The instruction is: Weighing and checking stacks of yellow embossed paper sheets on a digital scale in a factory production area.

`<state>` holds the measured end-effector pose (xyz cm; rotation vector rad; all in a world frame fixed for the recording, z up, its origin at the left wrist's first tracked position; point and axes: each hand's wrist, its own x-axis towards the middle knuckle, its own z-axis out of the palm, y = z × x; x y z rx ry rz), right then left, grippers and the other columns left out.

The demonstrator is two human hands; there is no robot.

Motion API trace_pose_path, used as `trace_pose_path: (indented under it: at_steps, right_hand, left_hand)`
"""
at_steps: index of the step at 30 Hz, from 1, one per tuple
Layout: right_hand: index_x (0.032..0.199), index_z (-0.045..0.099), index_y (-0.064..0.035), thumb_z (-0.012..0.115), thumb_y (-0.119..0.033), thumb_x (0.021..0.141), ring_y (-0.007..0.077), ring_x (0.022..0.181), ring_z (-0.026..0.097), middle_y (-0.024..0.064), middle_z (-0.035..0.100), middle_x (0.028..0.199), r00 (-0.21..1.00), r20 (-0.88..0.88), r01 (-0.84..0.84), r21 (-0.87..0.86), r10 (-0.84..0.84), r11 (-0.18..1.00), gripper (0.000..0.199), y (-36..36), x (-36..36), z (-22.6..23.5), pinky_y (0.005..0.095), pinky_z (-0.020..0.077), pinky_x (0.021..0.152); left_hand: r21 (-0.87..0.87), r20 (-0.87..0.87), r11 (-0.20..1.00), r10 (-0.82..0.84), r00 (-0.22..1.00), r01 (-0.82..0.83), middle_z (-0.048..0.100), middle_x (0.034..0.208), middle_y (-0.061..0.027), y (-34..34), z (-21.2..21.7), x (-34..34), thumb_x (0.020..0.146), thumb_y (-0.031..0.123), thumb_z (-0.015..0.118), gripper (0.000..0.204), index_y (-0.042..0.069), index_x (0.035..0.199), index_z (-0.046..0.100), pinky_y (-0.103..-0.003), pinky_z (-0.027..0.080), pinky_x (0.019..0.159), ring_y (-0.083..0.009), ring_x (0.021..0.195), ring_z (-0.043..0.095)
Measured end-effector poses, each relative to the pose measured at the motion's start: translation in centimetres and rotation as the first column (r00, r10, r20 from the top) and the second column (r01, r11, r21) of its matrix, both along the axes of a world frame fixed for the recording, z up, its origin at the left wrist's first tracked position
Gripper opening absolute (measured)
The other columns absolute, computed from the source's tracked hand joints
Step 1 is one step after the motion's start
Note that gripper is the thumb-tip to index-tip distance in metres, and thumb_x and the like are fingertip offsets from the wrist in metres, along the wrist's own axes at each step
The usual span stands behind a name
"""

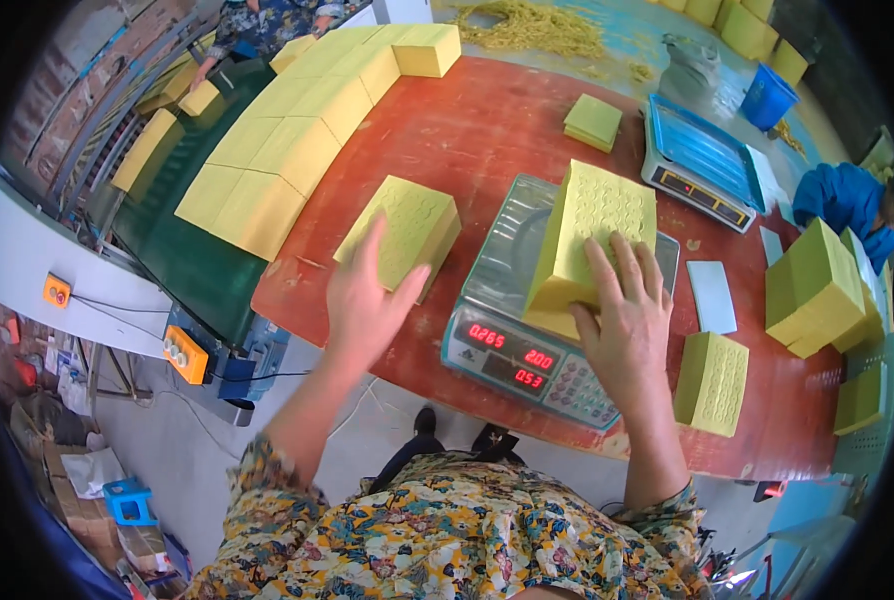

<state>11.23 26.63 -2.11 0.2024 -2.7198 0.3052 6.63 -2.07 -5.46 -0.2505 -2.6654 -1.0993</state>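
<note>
Red surface (447, 140). Along left edge, long row of yellow blocks (292, 130). Centre, near: digital scale (529, 362). Over scale, tall yellow block (567, 235); left of it, on surface, lower yellow block (412, 225). Both probably light, stiffish, easily dented at edges; best taken by opposite long sides. Right hand (622, 310): fingers spread against tall yellow block, cannot tell how firmly. Left hand (367, 300): thumb and fingers wide apart at lower yellow block's near end.

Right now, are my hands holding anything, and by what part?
Your right hand touches the yellow block over the scale at its near end; your left hand spreads at another block. Neither grip is certain.
</note>
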Motion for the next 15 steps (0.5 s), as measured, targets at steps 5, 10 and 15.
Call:
trace_pose_path:
  at_steps: [5, 10, 15]
  right_hand:
    - [0.144, 0.046, -0.0155, 0.075, -0.023, 0.08, 0.0409, 0.134, 0.04, 0.0152, 0.043, 0.147, 0.998, -0.026, 0.061, 0.028, -0.061, 0.998, 0.071, -3.1, 2.3, 2.8, 0.0567, 0.0348, 0.104]
    - [0.141, 0.047, -0.0081, 0.076, -0.02, 0.076, 0.0387, 0.13, 0.045, 0.0192, 0.05, 0.138, 0.979, -0.031, -0.203, -0.225, 0.201, 0.953, 0.072, -8.7, 5.3, 3.6, 0.0504, 0.0373, 0.105]
    - [0.14, 0.045, -0.0025, 0.074, -0.015, 0.08, 0.0393, 0.128, 0.048, 0.0218, 0.048, 0.14, 0.931, 0.028, -0.3, -0.51, 0.364, 0.806, 0.068, -15.9, 4.9, -1.2, 0.0466, 0.041, 0.106]
  left_hand:
    - [-0.594, -0.161, 0.785, 0.098, 0.982, -0.175, 0.034, 0.149, -0.0258, -2.1, -3.5, -7.4, 0.072, 0.052, 0.077, 0.095, 0.012, 0.148, 0.036, -0.061, 0.04, 0.101, -0.0436, 0.134, 0.038]
    - [-0.659, 0.169, 0.717, -0.153, 0.974, 0.227, 0.025, 0.155, -0.0245, -6.5, -4.5, -7.2, 0.065, 0.047, 0.08, 0.1, 0.016, 0.149, 0.036, -0.06, 0.034, 0.107, -0.0436, 0.138, 0.033]
    - [-0.642, 0.305, 0.35, -0.7, 0.646, 0.682, 0.023, 0.157, -0.0205, -12.5, -1.0, -4.3, 0.062, 0.038, 0.083, 0.097, 0.019, 0.147, 0.041, -0.062, 0.019, 0.115, -0.0426, 0.144, 0.022]
